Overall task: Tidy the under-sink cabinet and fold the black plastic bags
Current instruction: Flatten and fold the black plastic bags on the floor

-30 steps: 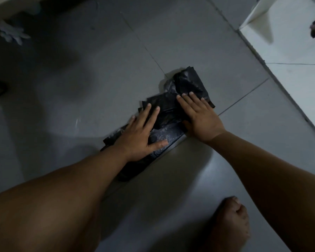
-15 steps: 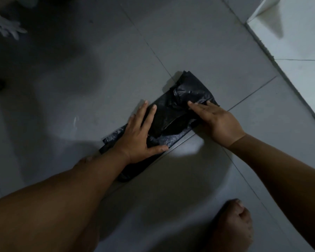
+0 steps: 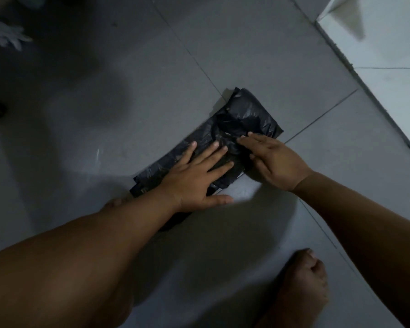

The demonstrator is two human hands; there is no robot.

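Black plastic bag (image 3: 246, 119): lies partly folded on the grey floor tiles (image 3: 128, 91), mid-scene.
Left hand (image 3: 194, 178): fingers spread flat, pinning the near half so it cannot slide.
Right hand (image 3: 275, 159): fingers straight, pressing the crumpled middle, likely to flatten a crease.

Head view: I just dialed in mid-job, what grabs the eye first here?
The black plastic bag lies partly folded on the grey tiled floor at centre frame. The left hand presses flat on its near end, while the right hand lies on its middle, fingers straight on the crumpled plastic. A bare foot shows at bottom right.
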